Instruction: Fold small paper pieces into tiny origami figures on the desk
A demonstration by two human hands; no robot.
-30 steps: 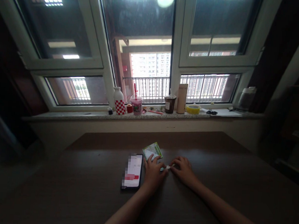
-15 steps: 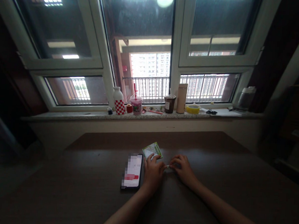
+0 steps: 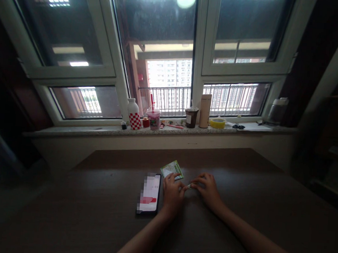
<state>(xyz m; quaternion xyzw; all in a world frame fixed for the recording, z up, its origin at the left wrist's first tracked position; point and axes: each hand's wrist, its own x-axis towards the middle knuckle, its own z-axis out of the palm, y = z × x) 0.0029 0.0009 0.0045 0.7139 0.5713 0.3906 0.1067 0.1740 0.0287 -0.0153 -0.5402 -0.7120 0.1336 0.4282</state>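
Between my two hands is a small whitish piece [image 3: 189, 186], too small to name, low over the brown table [image 3: 117, 226]. My left hand [image 3: 173, 193] pinches its left end between thumb and finger. From the other side, the fingertips of my right hand [image 3: 208, 190] pinch its right end. Beyond my left hand lies a flat green and white packet [image 3: 172, 169], its near edge partly covered by that hand's fingers. A phone [image 3: 150, 194] with a lit screen lies left of my left hand.
Along the windowsill [image 3: 105, 132] stand a checkered bottle [image 3: 134, 116], a pink cup with a straw [image 3: 154, 118], a dark cup [image 3: 191, 117] and a beige flask [image 3: 205, 111]. Yellow tape [image 3: 217, 123] and scissors [image 3: 239, 127] lie further right.
The whitish piece has tilted a little between my fingertips, its right end slightly higher. Fingers of both hands have shifted slightly; the phone and packet stay put.
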